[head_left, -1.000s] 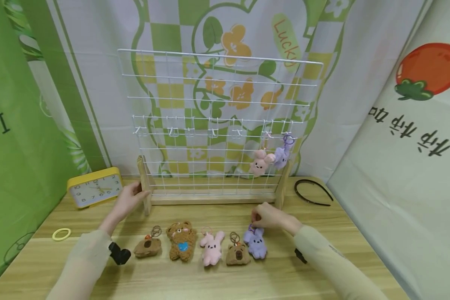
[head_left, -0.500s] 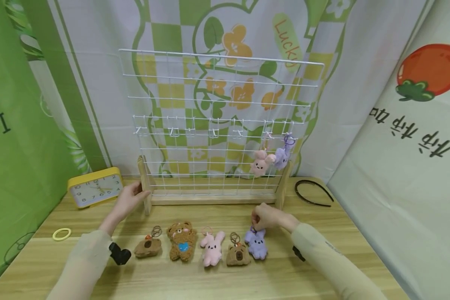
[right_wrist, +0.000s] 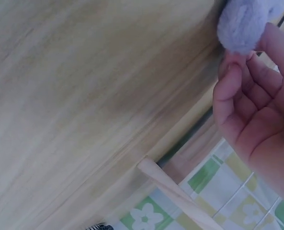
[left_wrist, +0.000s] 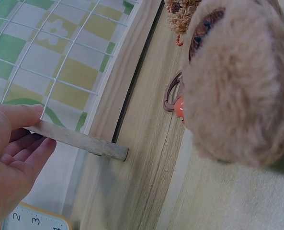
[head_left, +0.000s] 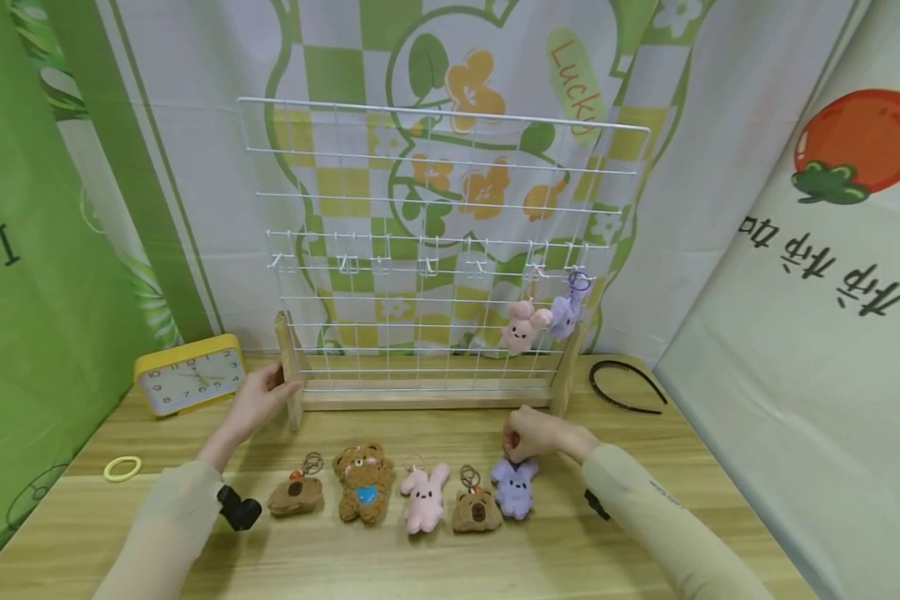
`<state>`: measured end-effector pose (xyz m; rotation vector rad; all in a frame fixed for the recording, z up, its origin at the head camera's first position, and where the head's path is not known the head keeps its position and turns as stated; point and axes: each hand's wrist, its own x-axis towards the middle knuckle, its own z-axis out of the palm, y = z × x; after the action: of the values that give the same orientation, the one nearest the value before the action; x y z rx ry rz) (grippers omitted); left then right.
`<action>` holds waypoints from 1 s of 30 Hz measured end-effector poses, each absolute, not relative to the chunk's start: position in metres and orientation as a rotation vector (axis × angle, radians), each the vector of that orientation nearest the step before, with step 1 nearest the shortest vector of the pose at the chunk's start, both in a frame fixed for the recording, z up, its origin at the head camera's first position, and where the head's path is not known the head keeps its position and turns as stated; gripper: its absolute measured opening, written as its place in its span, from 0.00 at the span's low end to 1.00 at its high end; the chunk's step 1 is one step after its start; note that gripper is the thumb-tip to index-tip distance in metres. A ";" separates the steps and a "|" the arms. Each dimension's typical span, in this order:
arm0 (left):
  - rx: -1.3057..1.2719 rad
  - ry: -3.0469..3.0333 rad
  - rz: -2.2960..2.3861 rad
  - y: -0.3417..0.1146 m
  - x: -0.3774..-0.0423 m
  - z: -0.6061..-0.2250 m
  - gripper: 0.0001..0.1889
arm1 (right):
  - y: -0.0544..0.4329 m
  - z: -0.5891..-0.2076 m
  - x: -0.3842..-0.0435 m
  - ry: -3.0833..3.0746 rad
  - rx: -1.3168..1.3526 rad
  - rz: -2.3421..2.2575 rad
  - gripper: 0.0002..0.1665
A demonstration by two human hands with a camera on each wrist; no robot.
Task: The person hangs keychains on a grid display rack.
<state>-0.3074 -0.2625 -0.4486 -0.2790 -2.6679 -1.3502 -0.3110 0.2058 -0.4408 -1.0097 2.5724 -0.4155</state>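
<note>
My right hand (head_left: pixel 534 433) pinches the top of a purple bunny plush keychain (head_left: pixel 514 490) at the right end of a row on the table; its ring is hidden by the fingers. In the right wrist view the purple plush (right_wrist: pixel 242 26) sits right at the curled fingertips. At the left, my left hand (head_left: pixel 258 402) holds the wooden side post (head_left: pixel 291 375) of a white wire grid rack (head_left: pixel 420 323). Thumb and fingers lie on either side of that post (left_wrist: pixel 84 141) in the left wrist view. A pink bunny (head_left: pixel 521 329) and a purple bunny (head_left: pixel 565 315) hang from the rack's right hooks.
Left of the held keychain lie a capybara keychain (head_left: pixel 476 510), a pink bunny (head_left: pixel 423 504), a brown bear (head_left: pixel 363 483) and another capybara (head_left: pixel 296 495). A yellow clock (head_left: pixel 189 377) and yellow ring (head_left: pixel 123 469) are at left, a black headband (head_left: pixel 626 385) at right.
The purple bunny under my right hand has turned slightly more upright, and its ring has gone out of sight behind the fingers. My left hand stays on the post.
</note>
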 end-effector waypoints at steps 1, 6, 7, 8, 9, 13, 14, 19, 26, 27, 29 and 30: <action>-0.277 -2.670 -1.351 -0.262 -0.308 -0.448 0.25 | 0.206 -0.441 -0.311 2.568 -1.011 -0.410 0.07; -0.267 -2.678 -1.351 -0.262 -0.307 -0.447 0.25 | 0.206 -0.443 -0.312 2.566 -1.045 -0.377 0.05; -0.266 -2.680 -1.350 -0.261 -0.307 -0.447 0.25 | 0.207 -0.443 -0.312 2.571 -1.047 -0.380 0.05; -0.265 -2.681 -1.352 -0.261 -0.307 -0.447 0.25 | 0.208 -0.443 -0.312 2.576 -1.055 -0.386 0.06; -0.264 -2.683 -1.353 -0.261 -0.307 -0.447 0.25 | 0.208 -0.442 -0.311 2.583 -1.062 -0.398 0.06; -0.258 -2.688 -1.347 -0.261 -0.306 -0.447 0.25 | 0.212 -0.433 -0.309 2.603 -1.097 -0.478 0.08; -0.256 -2.688 -1.343 -0.261 -0.306 -0.447 0.25 | 0.212 -0.429 -0.307 2.600 -1.099 -0.505 0.07; -0.257 -2.683 -1.332 -0.261 -0.307 -0.447 0.25 | 0.216 -0.409 -0.301 2.597 -1.107 -0.578 0.04; -0.270 -2.676 -1.339 -0.260 -0.308 -0.447 0.25 | 0.216 -0.385 -0.288 2.588 -1.193 -0.618 0.06; -0.272 -2.676 -1.341 -0.260 -0.307 -0.447 0.25 | 0.215 -0.381 -0.286 2.587 -1.207 -0.624 0.06; -0.277 -2.677 -1.342 -0.261 -0.307 -0.448 0.25 | 0.215 -0.373 -0.283 2.591 -1.223 -0.633 0.06; -0.276 -2.678 -1.341 -0.261 -0.307 -0.448 0.25 | 0.215 -0.370 -0.281 2.603 -1.236 -0.630 0.07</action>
<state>-0.3070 -0.2608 -0.4477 -0.2765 -2.6777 -1.3409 -0.2811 0.2147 -0.3696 -1.2360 2.6026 -0.6305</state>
